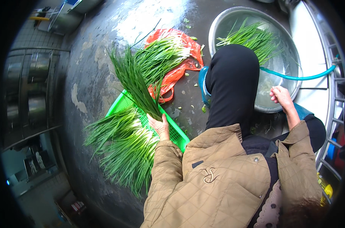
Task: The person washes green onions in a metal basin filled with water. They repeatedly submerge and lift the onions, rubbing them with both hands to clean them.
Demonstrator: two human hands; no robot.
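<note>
My left hand [160,126] holds a bunch of long green scallions or chives [134,82] above a green perforated plastic basket [176,132]. More of the same greens [129,151] lie in the basket and hang over its side. Beyond it, another heap [164,55] rests on a red plastic bag [176,77]. At the right, my right hand [280,95] is raised over the near edge of a large metal basin [263,107], its fingers curled; whether anything is between them cannot be told. Loose greens [255,40] lie in the water in the basin.
A teal hose [306,77] runs over the basin's right rim. Leaf scraps [203,108] are scattered on the wet dark floor [87,82]. My bent knee [235,74] stands between bag and basin. A metal rack [336,99] is at the right, metal shelving with pots [37,85] at the far left.
</note>
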